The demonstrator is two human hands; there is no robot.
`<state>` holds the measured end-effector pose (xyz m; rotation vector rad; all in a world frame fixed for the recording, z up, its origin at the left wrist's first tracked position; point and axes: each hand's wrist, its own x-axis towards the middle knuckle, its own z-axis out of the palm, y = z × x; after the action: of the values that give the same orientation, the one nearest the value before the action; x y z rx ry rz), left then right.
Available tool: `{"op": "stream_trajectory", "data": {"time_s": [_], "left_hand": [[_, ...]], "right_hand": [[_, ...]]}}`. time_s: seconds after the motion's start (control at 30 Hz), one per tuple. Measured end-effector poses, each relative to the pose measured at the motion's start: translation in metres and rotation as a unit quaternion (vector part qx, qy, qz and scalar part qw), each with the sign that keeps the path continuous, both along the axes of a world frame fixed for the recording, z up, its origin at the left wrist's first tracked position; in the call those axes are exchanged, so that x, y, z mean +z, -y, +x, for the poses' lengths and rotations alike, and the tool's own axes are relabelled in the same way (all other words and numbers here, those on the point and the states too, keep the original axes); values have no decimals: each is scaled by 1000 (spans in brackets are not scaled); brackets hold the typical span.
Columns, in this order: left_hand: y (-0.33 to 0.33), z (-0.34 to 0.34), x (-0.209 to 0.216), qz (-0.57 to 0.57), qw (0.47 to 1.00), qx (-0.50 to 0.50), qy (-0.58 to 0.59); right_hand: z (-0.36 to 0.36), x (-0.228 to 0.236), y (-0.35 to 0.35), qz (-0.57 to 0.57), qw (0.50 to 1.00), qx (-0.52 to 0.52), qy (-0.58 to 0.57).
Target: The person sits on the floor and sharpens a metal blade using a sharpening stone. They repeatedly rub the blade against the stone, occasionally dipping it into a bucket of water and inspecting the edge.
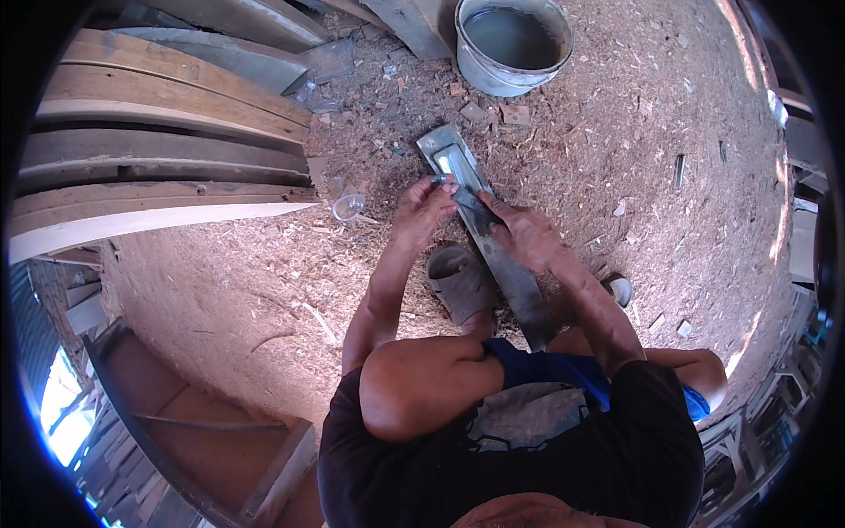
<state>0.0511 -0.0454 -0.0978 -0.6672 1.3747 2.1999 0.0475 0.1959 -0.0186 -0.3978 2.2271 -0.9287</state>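
Pale, glossy block [452, 160] lying on the far part of a long board [519, 286].
From my remote post I see the left hand [422, 209] at the board's left edge, fingertips nearly together; the right hand [528, 236] reaches over it, fingers part-curled — what either grips, I cannot tell. The sandalled foot [462, 290] left of the board perhaps steadies it; the bucket [506, 81] beyond its far end presumably keeps murky liquid [510, 40] within reach.

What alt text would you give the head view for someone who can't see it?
A person has the left hand and right hand close together over a pale rectangular block on a long, narrow board; whether they hold anything is unclear. Beyond stands a bucket of murky liquid on chip-strewn ground, with wooden planks stacked at left.
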Motion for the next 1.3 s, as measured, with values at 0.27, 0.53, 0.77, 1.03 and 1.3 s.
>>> {"op": "stream_trajectory", "data": {"time_s": [0.27,0.53,0.77,1.03,1.3], "left_hand": [[8,-18,34,-426,855,-94,-281],[-26,-12,11,-583,611,-317,-433],[-29,13,5,-591,618,-309,-416],[-34,30,20,-599,625,-294,-404],[-42,45,19,-609,627,-247,-419]], "right_hand": [[-28,-6,17,47,998,-39,-16],[-44,-29,41,50,997,-53,-26],[-19,-25,35,73,996,-22,-53],[-1,-17,34,35,997,-15,-70],[31,-71,22,54,998,26,-34]]}}
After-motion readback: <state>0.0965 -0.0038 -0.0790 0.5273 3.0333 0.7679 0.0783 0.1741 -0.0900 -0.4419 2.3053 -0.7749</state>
